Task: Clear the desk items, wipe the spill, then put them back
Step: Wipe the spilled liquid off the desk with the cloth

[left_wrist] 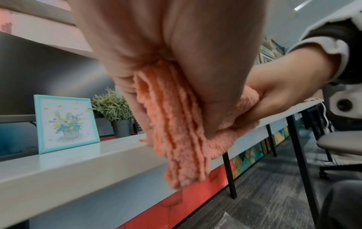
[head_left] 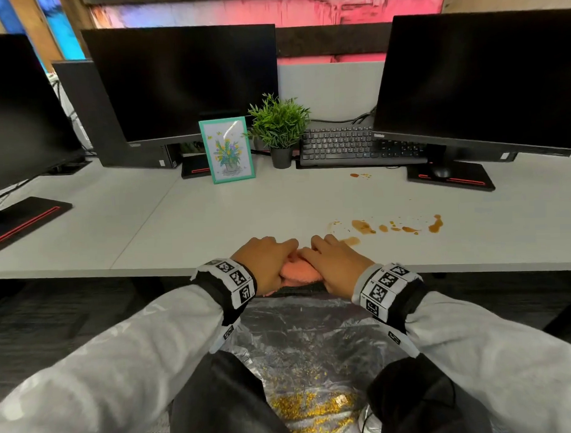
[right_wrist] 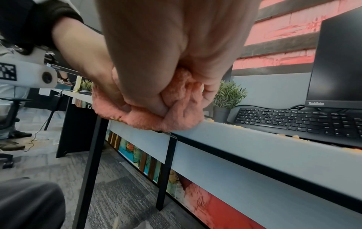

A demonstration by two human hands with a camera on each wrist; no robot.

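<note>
Both hands: left | right | grip bunched cloth | desk edge

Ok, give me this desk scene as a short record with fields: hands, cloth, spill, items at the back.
left hand: grips the orange cloth
right hand: grips the same cloth
cloth: bunched at the desk's front edge
spill: brown splashes, unwiped, right of the hands
back items: picture frame, potted plant, keyboard
</note>
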